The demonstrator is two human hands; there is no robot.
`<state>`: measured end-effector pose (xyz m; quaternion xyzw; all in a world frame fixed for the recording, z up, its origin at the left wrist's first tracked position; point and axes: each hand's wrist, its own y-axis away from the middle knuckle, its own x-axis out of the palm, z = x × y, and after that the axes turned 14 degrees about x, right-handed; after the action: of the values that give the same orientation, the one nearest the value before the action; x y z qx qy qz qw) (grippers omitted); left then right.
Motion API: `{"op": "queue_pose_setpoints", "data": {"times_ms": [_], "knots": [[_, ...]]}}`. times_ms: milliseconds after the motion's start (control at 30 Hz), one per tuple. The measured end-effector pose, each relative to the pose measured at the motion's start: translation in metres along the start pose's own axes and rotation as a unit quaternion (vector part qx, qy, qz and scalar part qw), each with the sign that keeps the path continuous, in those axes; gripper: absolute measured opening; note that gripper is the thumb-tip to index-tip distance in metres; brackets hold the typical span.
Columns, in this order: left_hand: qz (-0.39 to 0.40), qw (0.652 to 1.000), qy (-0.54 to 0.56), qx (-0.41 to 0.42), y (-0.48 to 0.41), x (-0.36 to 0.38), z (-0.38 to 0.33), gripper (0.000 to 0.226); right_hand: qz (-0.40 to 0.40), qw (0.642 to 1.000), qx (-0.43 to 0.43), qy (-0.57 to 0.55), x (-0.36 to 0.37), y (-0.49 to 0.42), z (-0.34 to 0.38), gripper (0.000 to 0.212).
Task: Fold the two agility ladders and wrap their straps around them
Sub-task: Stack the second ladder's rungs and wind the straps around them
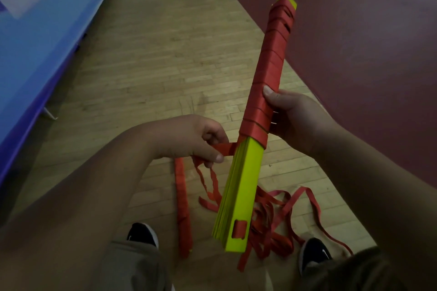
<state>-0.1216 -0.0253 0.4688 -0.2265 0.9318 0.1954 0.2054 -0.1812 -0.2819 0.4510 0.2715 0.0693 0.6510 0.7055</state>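
1. Pinching the red strap [224,149] between thumb and curled fingers, the left hand [203,142] holds it taut beside the ladder [246,184].
2. Right hand [290,116] grips the wrapped upper half, thumb on top. The ladder is in the air, tilted away.
3. Step: wrapping, about half covered. The next turn likely needs the strap passed round the bare yellow part, kept tight.
4. Slack [272,217] is heaped on the floor [153,54]. A red-wrapped bundle [183,208] lies beside it, probably the other ladder.

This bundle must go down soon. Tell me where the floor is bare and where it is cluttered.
Bare: the wood floor ahead of the left hand, bordered by the blue mat and the dark red floor area, itself also bare. Crowded: near the shoes, where loose red strap lies tangled beside a long red bundle.
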Motion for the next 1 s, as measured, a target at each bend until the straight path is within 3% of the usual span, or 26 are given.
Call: {"op": "queue_pose_setpoints", "data": {"times_ms": [267, 433, 633, 800, 1000], "knots": [[-0.031, 0.999, -0.02, 0.021, 0.0, -0.002, -0.003, 0.028, -0.037, 0.998, -0.019, 0.038, 0.0, 0.0, -0.003, 0.03], [-0.065, 0.994, -0.092, -0.016, -0.002, 0.008, -0.012, 0.028, -0.08, 0.995, -0.024, 0.05, 0.007, -0.003, -0.009, 0.034], [-0.107, 0.977, -0.173, -0.064, -0.01, 0.035, -0.029, 0.044, -0.138, 0.986, -0.048, 0.081, 0.016, -0.004, -0.017, 0.036], [-0.153, 0.955, -0.228, -0.108, -0.023, 0.054, -0.035, 0.054, -0.146, 0.986, -0.034, 0.077, 0.018, -0.006, -0.021, 0.041], [-0.207, 0.948, -0.221, -0.104, -0.027, 0.057, -0.035, 0.046, -0.125, 0.989, -0.011, 0.076, 0.014, -0.01, -0.022, 0.045]]}}
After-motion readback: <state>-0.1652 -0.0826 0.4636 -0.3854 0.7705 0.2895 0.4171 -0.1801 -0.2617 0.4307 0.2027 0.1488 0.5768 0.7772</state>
